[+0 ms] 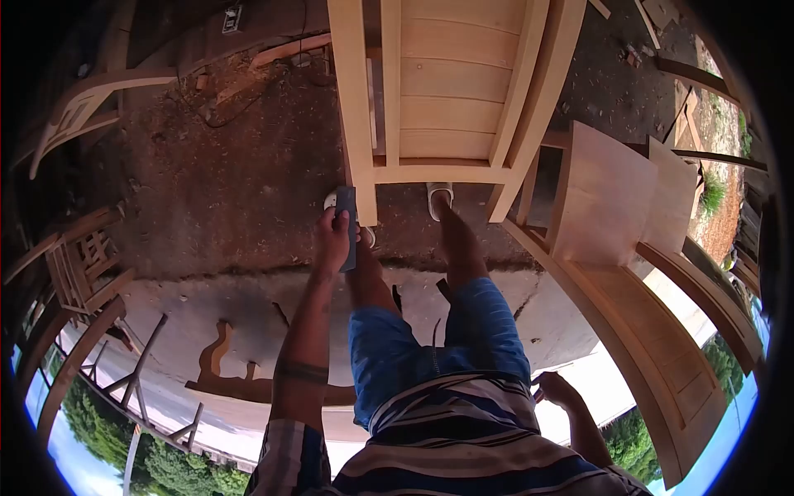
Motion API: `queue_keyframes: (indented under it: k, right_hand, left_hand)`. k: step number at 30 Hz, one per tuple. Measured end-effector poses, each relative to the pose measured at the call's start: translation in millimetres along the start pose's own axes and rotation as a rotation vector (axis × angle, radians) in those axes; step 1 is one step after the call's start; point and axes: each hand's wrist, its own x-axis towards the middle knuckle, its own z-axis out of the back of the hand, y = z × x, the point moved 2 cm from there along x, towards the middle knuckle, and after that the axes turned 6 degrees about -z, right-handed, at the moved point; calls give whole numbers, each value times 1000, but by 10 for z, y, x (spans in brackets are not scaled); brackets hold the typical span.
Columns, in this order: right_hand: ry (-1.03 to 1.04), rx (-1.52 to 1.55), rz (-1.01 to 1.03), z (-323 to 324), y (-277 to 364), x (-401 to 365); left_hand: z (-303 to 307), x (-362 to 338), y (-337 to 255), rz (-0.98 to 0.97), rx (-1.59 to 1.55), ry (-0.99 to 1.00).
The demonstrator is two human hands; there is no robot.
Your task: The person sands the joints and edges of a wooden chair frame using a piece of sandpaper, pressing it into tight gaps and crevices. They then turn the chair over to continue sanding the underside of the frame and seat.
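A striped shirt point(463, 450) lay nearest, with blue shorts point(488, 331) beyond it. The left grip point(333, 238) was wrapped around a block point(351, 248), which looked long, narrow, flat and dark grey. The block was beside the left leg point(365, 194) of a pale wooden frame point(451, 91); whether they touched could not be told. The frame had light, smooth-looking wood, with boards point(451, 136) running crosswise between long rails point(519, 83). The right grip point(558, 390) was bent near the right hip, and whether it pinched anything was unclear.
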Motion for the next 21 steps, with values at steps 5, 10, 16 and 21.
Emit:
queue_keyframes:
  k: [5, 10, 16, 21]
  right_hand:
    - [-872, 417, 706, 1644, 2234, 690]
    - [-1160, -48, 1352, 2258, 4155, 638]
    - [-1236, -75, 1395, 2262, 4153, 1298]
    - [-898, 201, 1374, 1650, 3993, 1688]
  left_hand:
    - [-515, 311, -99, 193, -55, -77]
    - [-473, 429, -61, -79, 328, -185]
    - [-422, 467, -326, -88, 399, -110]
    - [-456, 574, -395, -55, 326, -168]
